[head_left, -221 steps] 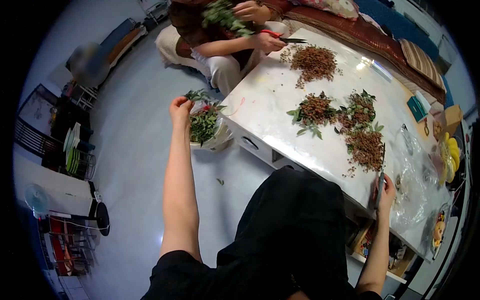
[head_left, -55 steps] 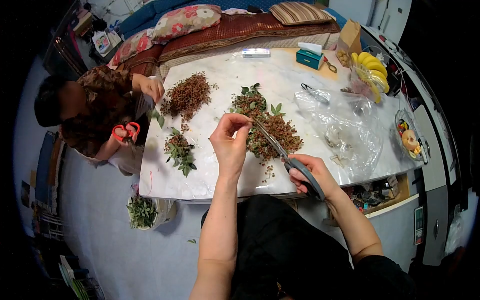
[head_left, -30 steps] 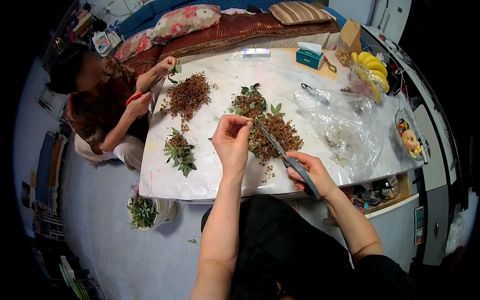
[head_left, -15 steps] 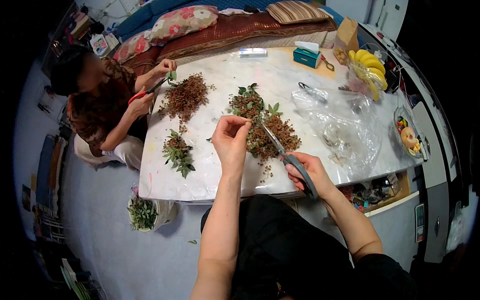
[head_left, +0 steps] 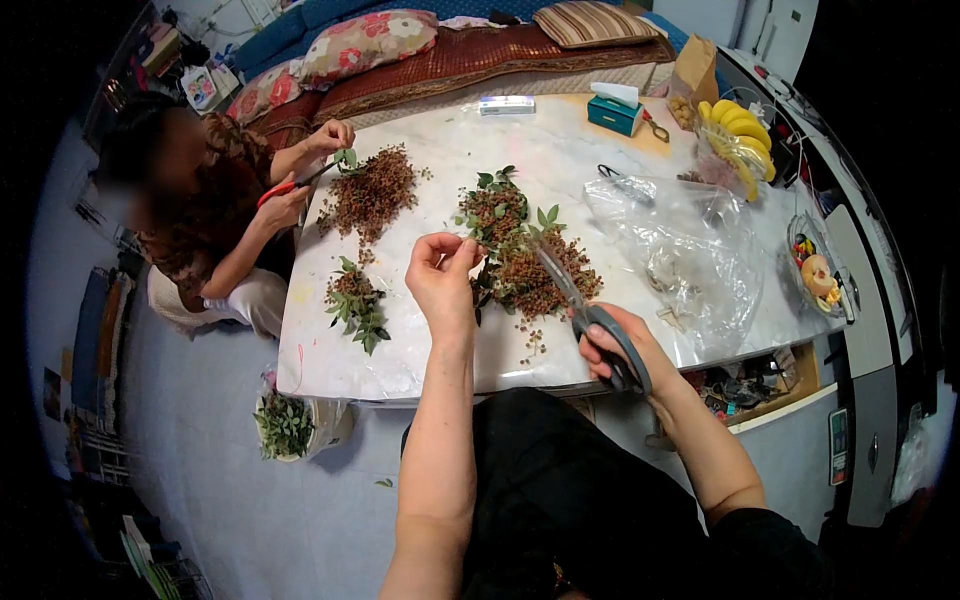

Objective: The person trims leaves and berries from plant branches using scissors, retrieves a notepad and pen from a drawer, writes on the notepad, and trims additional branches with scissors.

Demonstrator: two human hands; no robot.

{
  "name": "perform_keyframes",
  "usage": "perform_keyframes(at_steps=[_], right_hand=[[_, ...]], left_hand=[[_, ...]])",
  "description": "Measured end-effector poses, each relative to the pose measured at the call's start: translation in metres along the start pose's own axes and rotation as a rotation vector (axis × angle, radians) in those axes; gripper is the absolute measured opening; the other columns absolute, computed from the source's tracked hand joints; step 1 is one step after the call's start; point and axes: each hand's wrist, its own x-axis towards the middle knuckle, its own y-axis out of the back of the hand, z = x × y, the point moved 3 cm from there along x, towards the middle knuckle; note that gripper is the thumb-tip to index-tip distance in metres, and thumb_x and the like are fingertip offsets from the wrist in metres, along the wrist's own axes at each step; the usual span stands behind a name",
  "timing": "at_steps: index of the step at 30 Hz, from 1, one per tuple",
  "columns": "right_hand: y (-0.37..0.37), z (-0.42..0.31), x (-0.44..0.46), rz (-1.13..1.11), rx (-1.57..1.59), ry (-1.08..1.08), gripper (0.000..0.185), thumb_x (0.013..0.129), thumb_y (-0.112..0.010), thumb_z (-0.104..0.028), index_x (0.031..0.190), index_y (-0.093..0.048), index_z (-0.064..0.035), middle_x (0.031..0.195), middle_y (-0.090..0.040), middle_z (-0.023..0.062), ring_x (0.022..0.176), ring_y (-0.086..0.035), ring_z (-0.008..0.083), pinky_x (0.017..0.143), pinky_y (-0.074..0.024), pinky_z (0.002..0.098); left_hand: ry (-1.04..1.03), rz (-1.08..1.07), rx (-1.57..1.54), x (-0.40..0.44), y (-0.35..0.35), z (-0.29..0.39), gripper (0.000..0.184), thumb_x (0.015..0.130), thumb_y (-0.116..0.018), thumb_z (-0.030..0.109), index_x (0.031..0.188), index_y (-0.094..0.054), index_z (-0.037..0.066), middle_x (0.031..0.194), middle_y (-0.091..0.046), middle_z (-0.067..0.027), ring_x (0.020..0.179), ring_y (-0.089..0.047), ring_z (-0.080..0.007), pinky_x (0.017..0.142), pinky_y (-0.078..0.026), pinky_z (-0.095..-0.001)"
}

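My left hand [head_left: 443, 278] pinches something small, probably a stem, whose leaves hang beside the fingers; its exact shape is hard to make out. In my right hand [head_left: 625, 350] are grey-handled scissors [head_left: 568, 280], their blades over a pile of brown berry clusters [head_left: 545, 275]. Behind it lies another cluster with green leaves [head_left: 492, 212]. A leafy sprig [head_left: 356, 306] rests on the table to the left. Farther back, a co-worker's hands hold red-handled scissors [head_left: 280, 190] and a green sprig [head_left: 345, 158] beside a larger berry pile [head_left: 375, 190].
The white table [head_left: 420, 360] also bears a clear plastic bag [head_left: 690, 260], a teal tissue box [head_left: 613, 115], bananas [head_left: 738, 125] and a bowl [head_left: 815, 265]. A bucket of leaves [head_left: 285, 425] stands on the floor at left. An open drawer [head_left: 765, 390] is under the table.
My left hand has moved left, away from the scissor blades. The scissors in my right hand have opened and shifted slightly right. The co-worker's sprig and scissors are now by the far berry pile.
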Motion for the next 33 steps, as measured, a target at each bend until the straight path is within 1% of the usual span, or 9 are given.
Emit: perform_keyframes(at_steps=[6,9,11,14,15,16,24,28,33], right_hand=[[-0.021,0.001,-0.004,-0.063,0.045,-0.068,0.035,0.092,-0.055,-0.022,0.118,-0.05,0.0008,0.068,-0.05,0.0035,0.047,-0.044,0.0076,0.05,-0.0442,0.023],[-0.021,0.001,0.001,-0.052,0.055,-0.05,0.035,0.093,-0.055,-0.022,0.119,-0.05,0.0006,0.068,-0.05,0.0035,0.047,-0.044,0.0076,0.049,-0.0437,0.0227],[-0.022,0.0,0.004,-0.032,0.094,-0.046,0.035,0.093,-0.055,-0.022,0.119,-0.05,0.0007,0.068,-0.05,0.0032,0.047,-0.045,0.0075,0.049,-0.0435,0.0225],[-0.023,-0.001,0.008,-0.016,0.112,-0.032,0.034,0.093,-0.055,-0.021,0.119,-0.05,0.0001,0.068,-0.05,0.0028,0.047,-0.045,0.007,0.047,-0.0428,0.0226],[-0.023,-0.001,0.01,0.001,0.116,-0.027,0.029,0.091,-0.059,-0.023,0.113,-0.054,-0.004,0.064,-0.051,0.0,0.045,-0.046,0.0059,0.045,-0.0416,0.0211],[-0.021,0.002,0.013,0.014,0.105,-0.016,0.03,0.09,-0.061,-0.024,0.112,-0.054,-0.0044,0.064,-0.051,0.0001,0.045,-0.046,0.0055,0.043,-0.0407,0.0204],[-0.018,0.011,0.014,0.056,0.056,0.035,0.026,0.09,-0.061,-0.024,0.106,-0.055,-0.0033,0.062,-0.049,-0.0013,0.044,-0.044,0.0044,0.04,-0.0374,0.0187],[-0.017,0.008,0.014,0.065,-0.025,-0.007,0.025,0.093,-0.057,-0.019,0.111,-0.054,-0.0016,0.064,-0.047,-0.0003,0.044,-0.042,0.0051,0.041,-0.0355,0.0192],[-0.006,0.007,0.015,0.152,-0.037,0.04,0.025,0.092,-0.058,-0.018,0.11,-0.055,-0.0006,0.063,-0.048,0.0008,0.043,-0.041,0.0052,0.04,-0.0344,0.019]], left_hand=[[0.018,0.003,-0.118,-0.002,-0.002,-0.003,0.01,0.083,-0.061,-0.004,0.089,-0.053,-0.002,0.084,-0.058,-0.0078,0.076,-0.064,-0.0174,0.072,-0.055,-0.0271],[0.032,0.009,-0.165,-0.005,-0.005,0.0,0.011,0.082,-0.062,-0.007,0.086,-0.053,-0.002,0.079,-0.056,-0.0061,0.073,-0.063,-0.0152,0.068,-0.054,-0.0247],[0.023,-0.047,-0.129,-0.005,-0.006,-0.004,0.012,0.082,-0.063,-0.004,0.089,-0.053,-0.002,0.085,-0.058,-0.0077,0.078,-0.064,-0.0175,0.074,-0.055,-0.028],[0.004,-0.064,-0.089,-0.009,-0.01,-0.003,0.012,0.081,-0.064,-0.004,0.088,-0.054,-0.001,0.084,-0.058,-0.007,0.078,-0.064,-0.0173,0.074,-0.055,-0.028],[-0.021,-0.067,-0.1,-0.009,-0.012,-0.003,0.013,0.081,-0.064,-0.004,0.087,-0.054,0.0,0.083,-0.058,-0.0062,0.077,-0.064,-0.0172,0.074,-0.055,-0.028],[-0.012,-0.073,-0.099,-0.012,-0.014,-0.002,0.013,0.08,-0.064,-0.005,0.088,-0.054,0.0,0.082,-0.058,-0.006,0.077,-0.064,-0.0173,0.073,-0.054,-0.0281],[-0.012,-0.104,-0.067,-0.013,-0.018,-0.006,0.012,0.081,-0.063,-0.006,0.087,-0.054,0.0,0.084,-0.06,-0.0075,0.076,-0.064,-0.0172,0.072,-0.054,-0.0275],[-0.001,-0.083,-0.021,-0.011,-0.015,-0.012,0.012,0.082,-0.062,-0.006,0.088,-0.054,0.0,0.084,-0.06,-0.0076,0.077,-0.064,-0.0172,0.071,-0.054,-0.0273],[0.082,-0.007,-0.161,-0.007,-0.008,-0.013,0.012,0.082,-0.063,-0.005,0.087,-0.053,0.0,0.083,-0.058,-0.007,0.076,-0.065,-0.0183,0.068,-0.055,-0.0254]])
